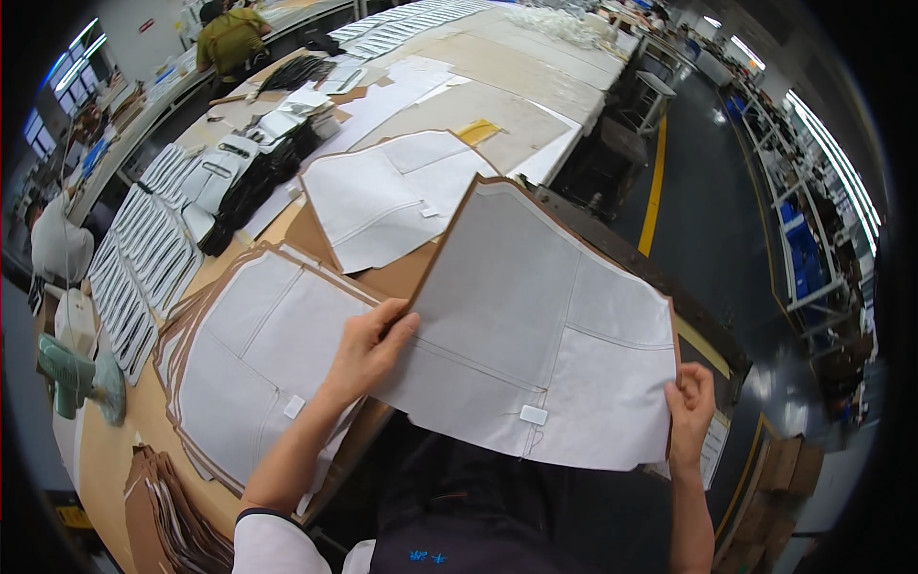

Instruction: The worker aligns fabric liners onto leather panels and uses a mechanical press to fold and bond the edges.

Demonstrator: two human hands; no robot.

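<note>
Between my two hands hangs a large stitched panel [497,287], pale grey-white on the side toward me, with a thin brown edge. My left hand [375,344] pinches its left edge, and my right hand [690,407] grips the lower right edge. Seam lines cross the panel, and a small white tag [534,415] sits near its bottom. Left of my left forearm lies a stack of similar panels [258,354], brown edges fanned out. Farther off, another panel [392,196] rests flat on the table, partly covered by the one I hold.
Rows of striped grey-white pieces [143,249] and a black bundle [253,196] lie at the left of the table [124,421]. A green fan [81,373] stands at its left edge. Brown pieces [167,507] lie lower left. Cardboard boxes [770,493] stand lower right. A person [229,43] works far left.
</note>
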